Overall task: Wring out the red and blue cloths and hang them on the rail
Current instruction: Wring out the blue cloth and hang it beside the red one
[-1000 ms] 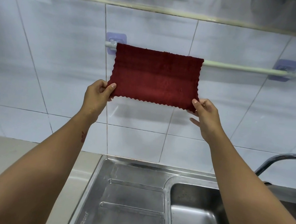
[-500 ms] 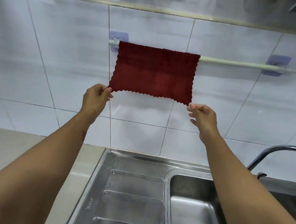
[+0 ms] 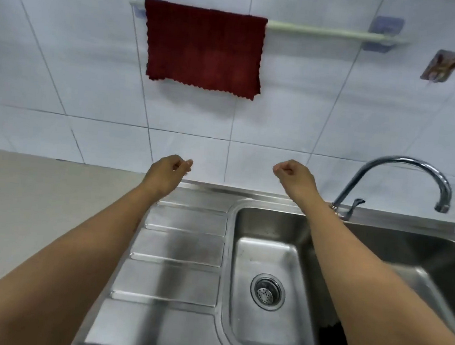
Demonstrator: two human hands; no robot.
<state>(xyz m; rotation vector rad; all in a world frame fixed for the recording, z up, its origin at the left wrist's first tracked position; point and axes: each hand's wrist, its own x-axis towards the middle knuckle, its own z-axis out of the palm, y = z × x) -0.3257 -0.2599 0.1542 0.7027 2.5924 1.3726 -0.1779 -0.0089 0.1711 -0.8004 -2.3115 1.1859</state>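
Note:
The red cloth hangs flat over the left half of the pale rail on the tiled wall, touched by neither hand. My left hand and my right hand hover well below it, over the back edge of the sink, each with fingers curled loosely and nothing in them. A dark cloth with a scalloped edge lies in the sink basin, mostly hidden behind my right forearm; its colour is hard to tell.
A steel sink with a drain sits beside a ribbed draining board. A curved tap rises at the right. Beige counter extends left. The right half of the rail is bare. A small sticker hook is on the wall.
Both hands let go of the red cloth's lower corners and dropped down toward the sink. The view tilted downward, bringing the basin and the dark cloth into sight.

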